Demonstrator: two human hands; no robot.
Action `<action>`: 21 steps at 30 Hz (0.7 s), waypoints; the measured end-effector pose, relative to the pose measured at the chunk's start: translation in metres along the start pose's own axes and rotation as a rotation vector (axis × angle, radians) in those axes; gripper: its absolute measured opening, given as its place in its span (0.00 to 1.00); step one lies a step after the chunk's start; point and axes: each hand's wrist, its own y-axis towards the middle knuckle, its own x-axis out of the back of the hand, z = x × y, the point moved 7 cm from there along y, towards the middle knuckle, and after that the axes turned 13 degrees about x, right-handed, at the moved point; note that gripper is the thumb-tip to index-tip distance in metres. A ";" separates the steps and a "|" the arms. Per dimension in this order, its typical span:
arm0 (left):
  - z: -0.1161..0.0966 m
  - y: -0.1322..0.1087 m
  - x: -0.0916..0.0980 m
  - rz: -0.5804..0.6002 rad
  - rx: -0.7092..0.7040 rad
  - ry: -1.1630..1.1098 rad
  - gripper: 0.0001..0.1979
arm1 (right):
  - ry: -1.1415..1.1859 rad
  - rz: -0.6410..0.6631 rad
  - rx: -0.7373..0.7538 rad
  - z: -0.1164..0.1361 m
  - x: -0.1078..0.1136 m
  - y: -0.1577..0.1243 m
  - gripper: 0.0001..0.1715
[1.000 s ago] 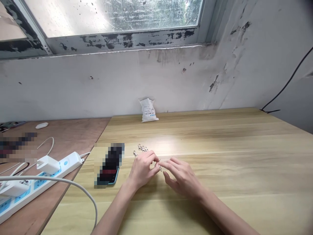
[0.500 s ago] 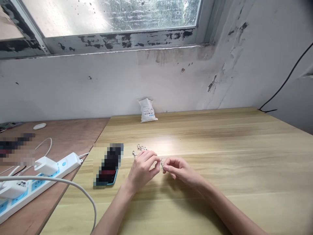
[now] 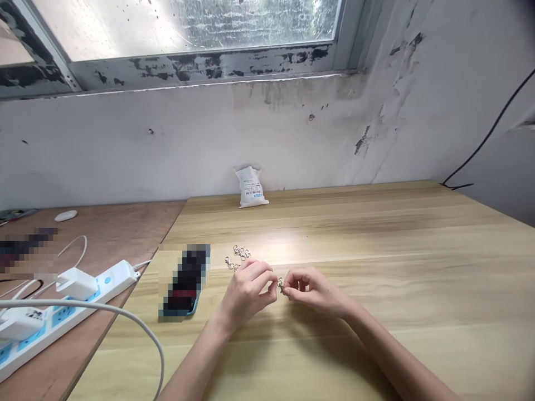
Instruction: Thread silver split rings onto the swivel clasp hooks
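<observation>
Thumb and fingertips of my right hand point(image 3: 313, 291) pinch a small silver metal lobster clasp point(image 3: 280, 285) just above the table. Beside it on the left, my left hand point(image 3: 248, 291) has its thumb and index finger pressed together at the clasp's near side. Whatever sits between those left fingertips is too small to make out. Several more silver clasps point(image 3: 242, 253) lie loose on the wood behind my left hand, which partly covers some of them.
A pixelated dark phone point(image 3: 186, 284) lies left of my hands. Against the wall stands a white labelled packet point(image 3: 251, 188). A power strip point(image 3: 111, 284) with chargers occupies the brown table at left, and a white cable point(image 3: 137, 320) loops across the near left corner.
The clasp in my right hand has turned and tilted differently. My left fingertips have closed into a tighter pinch and shifted slightly. More of the loose clasps show now.
</observation>
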 end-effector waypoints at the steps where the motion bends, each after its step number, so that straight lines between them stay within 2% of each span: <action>1: -0.001 -0.001 -0.001 0.008 -0.013 0.012 0.07 | -0.007 0.014 0.000 0.000 0.000 0.000 0.11; 6: 0.001 0.000 -0.006 0.046 0.016 -0.012 0.08 | -0.423 -0.117 0.156 0.002 0.014 0.000 0.06; 11: 0.016 -0.001 -0.019 0.245 0.194 -0.085 0.06 | -0.623 -0.188 0.318 0.012 0.015 -0.002 0.10; 15: 0.018 -0.005 -0.028 0.390 0.226 -0.081 0.05 | -0.727 -0.115 0.391 0.027 0.002 -0.002 0.13; 18: 0.015 -0.006 -0.029 0.415 0.191 -0.040 0.06 | -0.786 -0.031 0.457 0.037 -0.014 -0.002 0.16; 21: 0.013 -0.008 -0.030 0.434 0.134 0.017 0.07 | -0.773 -0.025 0.481 0.038 -0.019 -0.002 0.16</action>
